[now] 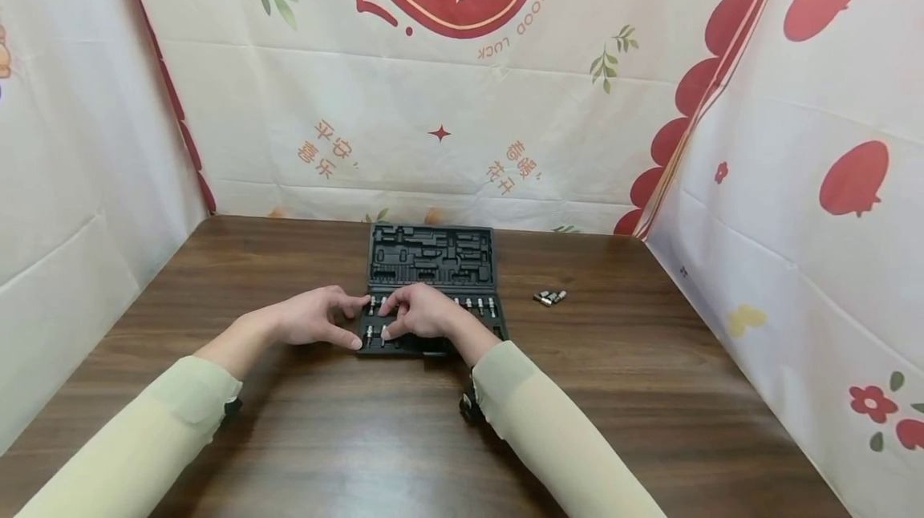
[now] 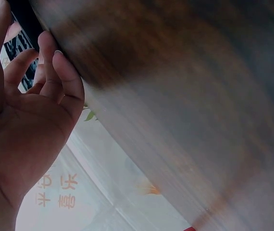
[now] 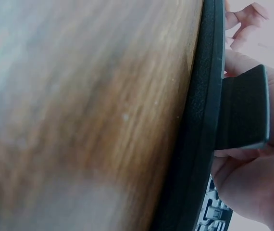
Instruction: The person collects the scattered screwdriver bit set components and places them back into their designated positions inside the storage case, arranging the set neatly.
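Observation:
A black socket-set case lies open on the table, its moulded lid tipped back. My left hand rests at the case's left side, thumb on the front corner and index finger near the back row; in the left wrist view that hand has loosely bent fingers beside the dark edge. My right hand reaches over the tray, thumb and index finger around a small silver bit socket in the front row. Left of it stands another bit socket. The right palm hides the middle of the tray.
Several loose silver sockets lie on the table right of the case. More bit sockets fill the back row's right end. A black latch sticks out from the case front. Patterned cloth hangs behind the brown table.

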The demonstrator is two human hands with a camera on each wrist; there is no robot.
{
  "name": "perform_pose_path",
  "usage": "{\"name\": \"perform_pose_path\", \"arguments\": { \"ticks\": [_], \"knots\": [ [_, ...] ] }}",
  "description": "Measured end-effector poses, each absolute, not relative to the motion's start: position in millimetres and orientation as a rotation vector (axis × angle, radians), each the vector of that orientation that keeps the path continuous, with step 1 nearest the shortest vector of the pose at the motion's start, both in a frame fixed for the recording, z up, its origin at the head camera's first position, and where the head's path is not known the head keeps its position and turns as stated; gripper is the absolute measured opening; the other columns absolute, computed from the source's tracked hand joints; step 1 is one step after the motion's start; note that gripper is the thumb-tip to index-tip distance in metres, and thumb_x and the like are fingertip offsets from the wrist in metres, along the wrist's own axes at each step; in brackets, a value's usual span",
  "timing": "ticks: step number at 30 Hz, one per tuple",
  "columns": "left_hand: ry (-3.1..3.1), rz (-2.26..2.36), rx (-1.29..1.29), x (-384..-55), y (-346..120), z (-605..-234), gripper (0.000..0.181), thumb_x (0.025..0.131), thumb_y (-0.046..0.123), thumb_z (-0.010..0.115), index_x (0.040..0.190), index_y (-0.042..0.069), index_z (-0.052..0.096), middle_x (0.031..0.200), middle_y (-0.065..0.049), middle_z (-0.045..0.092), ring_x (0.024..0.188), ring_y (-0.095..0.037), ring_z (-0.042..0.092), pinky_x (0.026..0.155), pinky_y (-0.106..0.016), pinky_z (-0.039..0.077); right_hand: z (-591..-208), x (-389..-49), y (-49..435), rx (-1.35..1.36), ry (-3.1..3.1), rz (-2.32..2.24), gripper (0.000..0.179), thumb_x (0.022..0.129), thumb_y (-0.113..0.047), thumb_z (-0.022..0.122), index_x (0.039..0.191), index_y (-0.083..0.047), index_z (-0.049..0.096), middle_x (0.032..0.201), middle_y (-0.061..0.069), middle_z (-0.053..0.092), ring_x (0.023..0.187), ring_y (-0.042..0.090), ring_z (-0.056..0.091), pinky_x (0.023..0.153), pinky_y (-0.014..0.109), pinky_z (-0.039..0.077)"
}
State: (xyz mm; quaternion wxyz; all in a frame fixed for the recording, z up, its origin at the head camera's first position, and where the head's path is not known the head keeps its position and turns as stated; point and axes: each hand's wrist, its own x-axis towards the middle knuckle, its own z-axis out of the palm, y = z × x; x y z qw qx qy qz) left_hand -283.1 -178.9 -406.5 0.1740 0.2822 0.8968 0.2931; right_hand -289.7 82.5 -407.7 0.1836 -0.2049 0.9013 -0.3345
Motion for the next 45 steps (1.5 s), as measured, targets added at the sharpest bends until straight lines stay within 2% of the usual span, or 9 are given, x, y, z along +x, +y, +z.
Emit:
{"name": "perform_pose_path", "arguments": {
  "ticks": [9, 21, 27, 35, 42, 45],
  "knots": [
    [2.53, 0.833, 0.796, -281.1, -177.1, -404.4, 0.09, 0.094, 0.042, 0.089, 0.165, 0.005, 0.049, 0.131, -0.016, 0.063, 0.104, -0.021, 0.063, 0.091, -0.038, 0.053, -409.4, -291.2, 85.8, -0.568, 2.515, -0.978, 0.026, 0.094, -0.024, 0.089, 0.119, -0.022, 0.081, 0.08, -0.003, 0.066, 0.07, 0.014, 0.054, 0.07, 0.03, 0.046],
    [2.533, 0.847, 0.797, -281.2, -179.0, -405.2, 0.089, 0.094, 0.041, 0.089, 0.165, 0.005, 0.049, 0.132, -0.017, 0.063, 0.106, -0.021, 0.066, 0.092, -0.039, 0.055, -406.0, -288.6, 82.7, -0.566, 2.542, -0.949, 0.026, 0.094, -0.024, 0.089, 0.118, -0.021, 0.081, 0.082, -0.002, 0.069, 0.07, 0.013, 0.056, 0.07, 0.029, 0.048],
    [2.525, 0.861, 0.79, -281.7, -178.6, -406.7, 0.089, 0.094, 0.041, 0.089, 0.165, 0.005, 0.049, 0.133, -0.017, 0.063, 0.105, -0.02, 0.065, 0.093, -0.038, 0.055, -404.0, -287.5, 85.4, -0.577, 2.521, -0.991, 0.025, 0.095, -0.025, 0.088, 0.119, -0.02, 0.081, 0.087, -0.003, 0.073, 0.075, 0.012, 0.059, 0.073, 0.029, 0.049],
    [2.538, 0.846, 0.789, -280.2, -178.3, -405.5, 0.09, 0.093, 0.042, 0.09, 0.165, 0.005, 0.05, 0.131, -0.016, 0.064, 0.11, -0.024, 0.062, 0.09, -0.037, 0.051, -398.0, -284.3, 99.8, -0.661, 2.461, -1.131, 0.023, 0.103, -0.029, 0.08, 0.123, -0.017, 0.082, 0.089, -0.005, 0.073, 0.074, 0.011, 0.059, 0.069, 0.028, 0.052],
    [2.558, 0.841, 0.788, -280.5, -178.5, -406.6, 0.09, 0.092, 0.042, 0.091, 0.164, 0.005, 0.051, 0.13, -0.015, 0.065, 0.112, -0.025, 0.063, 0.092, -0.038, 0.052, -394.4, -278.0, 120.6, -0.687, 2.446, -1.185, 0.028, 0.103, -0.037, 0.079, 0.123, -0.017, 0.082, 0.089, 0.002, 0.071, 0.071, 0.013, 0.058, 0.067, 0.031, 0.051],
    [2.564, 0.837, 0.787, -280.7, -178.1, -407.4, 0.09, 0.092, 0.042, 0.091, 0.164, 0.005, 0.051, 0.129, -0.015, 0.066, 0.113, -0.025, 0.063, 0.093, -0.039, 0.051, -394.2, -275.0, 133.8, -0.69, 2.459, -1.195, 0.028, 0.103, -0.037, 0.078, 0.122, -0.018, 0.082, 0.09, 0.001, 0.072, 0.073, 0.014, 0.059, 0.068, 0.032, 0.052]
  ]
}}
